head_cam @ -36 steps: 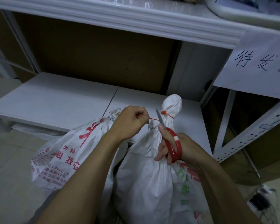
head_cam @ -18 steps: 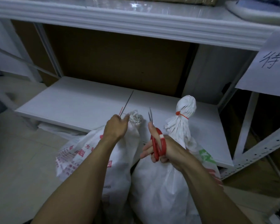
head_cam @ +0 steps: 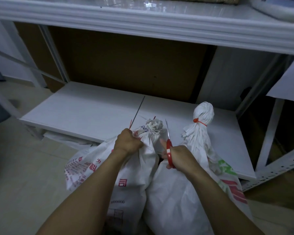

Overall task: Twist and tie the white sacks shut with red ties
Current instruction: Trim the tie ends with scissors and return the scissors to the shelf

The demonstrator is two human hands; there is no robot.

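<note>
Our left hand [head_cam: 128,143] clenches the bunched neck of the left sack [head_cam: 95,165], a red tie [head_cam: 130,124] poking out above, our right hand [head_cam: 180,157] grips red-handled scissors [head_cam: 168,150] just beside, the right sack [head_cam: 198,139] stands tied; next, we judge, snipping that tail close.

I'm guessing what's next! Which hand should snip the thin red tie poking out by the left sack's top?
Right, probably. The right hand holds the red-handled metal scissors, blades up beside the bunched neck of the printed white woven sack, which the left hand grips.
</note>
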